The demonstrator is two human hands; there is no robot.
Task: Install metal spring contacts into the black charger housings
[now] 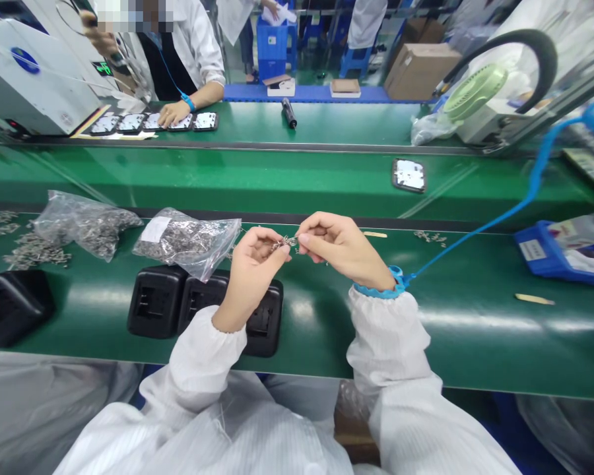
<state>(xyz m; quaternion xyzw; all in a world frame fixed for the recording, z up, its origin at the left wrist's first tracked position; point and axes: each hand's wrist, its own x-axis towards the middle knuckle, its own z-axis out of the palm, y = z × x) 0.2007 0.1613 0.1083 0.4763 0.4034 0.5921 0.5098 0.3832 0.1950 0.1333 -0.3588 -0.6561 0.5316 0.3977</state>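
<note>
Between my fingertips is a small tangle of shiny metal pieces (286, 242), too small to name exactly. My left hand (255, 270) pinches it from the left. Close against it, my right hand (339, 247) has thumb and forefinger pressed together at the tangle's right end; a blue wrist strap circles that wrist. Beside my left hand lies a clear bag of metal parts (185, 237) with a white label. Below it sit black plastic housings (156, 303), one partly covered by my left forearm (202, 349).
Another bag of parts (89, 224) and a loose heap (37, 252) lie left. Few loose pieces (429, 237) and a blue bin (549, 254) are right. The strap's blue cord (485, 227) crosses the right side. Across the bench, a person's hand (175, 113) touches a row of devices.
</note>
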